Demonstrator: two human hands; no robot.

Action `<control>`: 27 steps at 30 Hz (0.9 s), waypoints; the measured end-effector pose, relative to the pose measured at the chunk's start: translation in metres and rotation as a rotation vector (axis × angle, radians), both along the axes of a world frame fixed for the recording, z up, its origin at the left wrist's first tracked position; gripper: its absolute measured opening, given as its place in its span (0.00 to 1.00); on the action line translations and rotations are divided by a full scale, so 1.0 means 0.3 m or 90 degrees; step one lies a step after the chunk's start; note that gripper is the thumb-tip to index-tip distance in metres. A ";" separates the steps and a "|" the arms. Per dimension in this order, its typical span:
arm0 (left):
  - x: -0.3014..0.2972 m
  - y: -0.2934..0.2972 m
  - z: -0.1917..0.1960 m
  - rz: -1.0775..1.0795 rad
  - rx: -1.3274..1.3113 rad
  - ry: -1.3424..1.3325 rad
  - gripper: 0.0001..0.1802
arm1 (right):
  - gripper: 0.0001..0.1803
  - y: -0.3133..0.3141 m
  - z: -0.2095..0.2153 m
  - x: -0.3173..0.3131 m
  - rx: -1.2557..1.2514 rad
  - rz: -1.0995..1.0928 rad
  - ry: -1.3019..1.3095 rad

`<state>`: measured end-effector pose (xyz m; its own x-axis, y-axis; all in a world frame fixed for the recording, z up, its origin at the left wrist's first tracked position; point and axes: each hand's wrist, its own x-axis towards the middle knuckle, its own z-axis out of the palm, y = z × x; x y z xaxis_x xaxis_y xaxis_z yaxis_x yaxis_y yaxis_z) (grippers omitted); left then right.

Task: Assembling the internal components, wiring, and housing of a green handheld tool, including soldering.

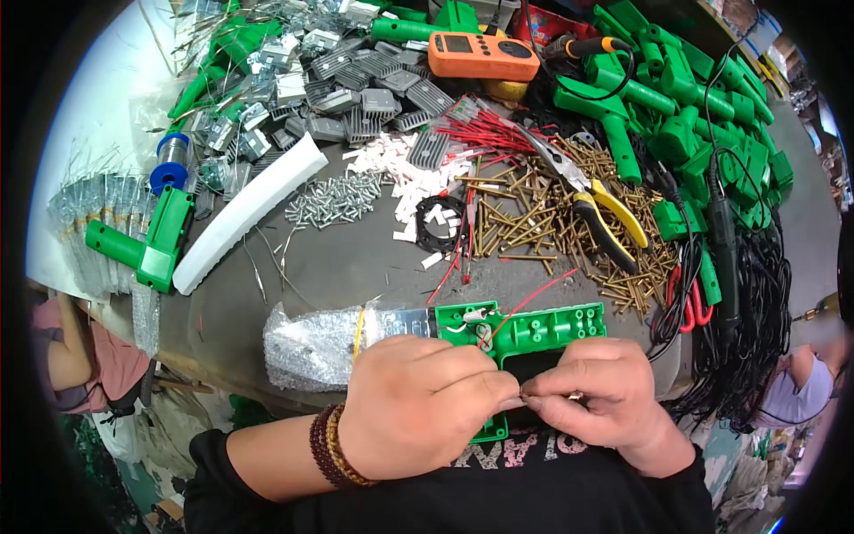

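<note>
Before me, the dark grey surface [347, 258] is carrying an open, pistol-shaped green plastic half-shell [551, 331], partly behind my hands. I'm judging this unit partway done: a small white fitting [478, 315] is sitting inside, while the cover is missing. A clear bubble-wrap sleeve [307, 351] is enclosing a shiny, metal-looking part [405, 322] that's reaching the half-shell. My left hand [427, 405] and right hand [596, 396] are meeting at its near side, thumbs and forefingers nearly closed. A blue plastic spool [171, 165] is holding silvery wire. One thin red wire [534, 298] is running out of the half-shell, its far end lying loose, apparently unconnected. Both hands are pinching a tiny, mostly hidden piece [523, 397]; I'm not managing to identify it.
</note>
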<state>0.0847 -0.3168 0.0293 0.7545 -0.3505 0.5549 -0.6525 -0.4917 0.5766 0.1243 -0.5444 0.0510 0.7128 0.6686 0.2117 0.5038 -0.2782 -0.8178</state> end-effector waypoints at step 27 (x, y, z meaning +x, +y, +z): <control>0.153 -0.065 0.118 0.036 0.271 0.179 0.20 | 0.09 -0.073 0.021 0.063 0.023 -0.147 -0.075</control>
<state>0.1306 -0.3363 0.0647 0.8782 -0.4558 0.1450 -0.4670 -0.7513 0.4663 0.1431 -0.5661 0.0572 0.8142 0.4823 0.3231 0.5233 -0.3687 -0.7683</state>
